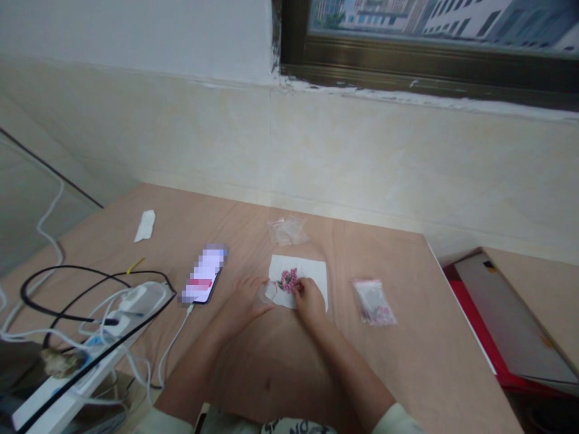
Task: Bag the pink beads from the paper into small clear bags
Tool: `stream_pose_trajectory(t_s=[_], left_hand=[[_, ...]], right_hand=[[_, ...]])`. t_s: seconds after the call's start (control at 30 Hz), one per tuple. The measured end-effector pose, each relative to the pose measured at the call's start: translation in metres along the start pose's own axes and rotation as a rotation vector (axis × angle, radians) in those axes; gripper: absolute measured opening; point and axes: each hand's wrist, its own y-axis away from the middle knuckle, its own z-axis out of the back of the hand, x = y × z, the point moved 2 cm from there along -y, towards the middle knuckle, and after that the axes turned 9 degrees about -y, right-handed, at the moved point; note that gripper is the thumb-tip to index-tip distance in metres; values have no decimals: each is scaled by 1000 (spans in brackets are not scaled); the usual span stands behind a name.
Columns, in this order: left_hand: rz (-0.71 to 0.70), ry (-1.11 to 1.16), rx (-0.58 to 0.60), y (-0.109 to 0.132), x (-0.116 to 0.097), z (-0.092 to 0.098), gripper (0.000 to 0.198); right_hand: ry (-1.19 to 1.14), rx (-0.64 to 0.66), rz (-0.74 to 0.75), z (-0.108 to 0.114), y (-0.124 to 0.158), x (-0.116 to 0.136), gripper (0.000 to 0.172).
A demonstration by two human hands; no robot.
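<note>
- The right hand [310, 299] pinches narrowly at a cluster of glossy pink beads [288, 280] lying on a white paper sheet [315, 278].
- The left hand [242, 304], fingers loosely spread, touches a small clear plastic piece [266, 293] at the sheet's edge; whether it grips is impossible to tell.
- To the right, a small clear bag of pink beads [373, 303] lies on the pale wood surface [407, 361].
- To the left, a black phone with a blurred screen [203, 274] lies near a white power strip [54, 395].
- Farther off lie a crumpled clear plastic bag [286, 231] and a folded white tissue [145, 225].
</note>
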Motion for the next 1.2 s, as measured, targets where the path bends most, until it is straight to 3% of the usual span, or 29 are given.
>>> stream_pose_trajectory(t_s=[0.2, 0.37, 0.53, 0.7, 0.87, 1.03, 1.2], left_hand=[[41, -63, 73, -7, -4, -7, 46], [59, -73, 69, -6, -10, -14, 46], [79, -67, 51, 4, -6, -13, 47], [96, -82, 70, 9, -2, -10, 46], [109, -122, 108, 2, -4, -11, 44], [104, -134, 120, -7, -8, -17, 45], [86, -107, 72, -4, -2, -15, 45]], right_hand=[[-223, -54, -26, 7, 3, 13, 11], [-398, 46, 60, -1, 14, 33, 12], [-205, -111, 24, -4, 19, 18, 12], [-37, -65, 41, -10, 20, 7, 12], [-176, -79, 51, -9, 21, 17, 11], [-373, -8, 128, -8, 21, 32, 12], [-156, -125, 20, -3, 16, 15, 14]])
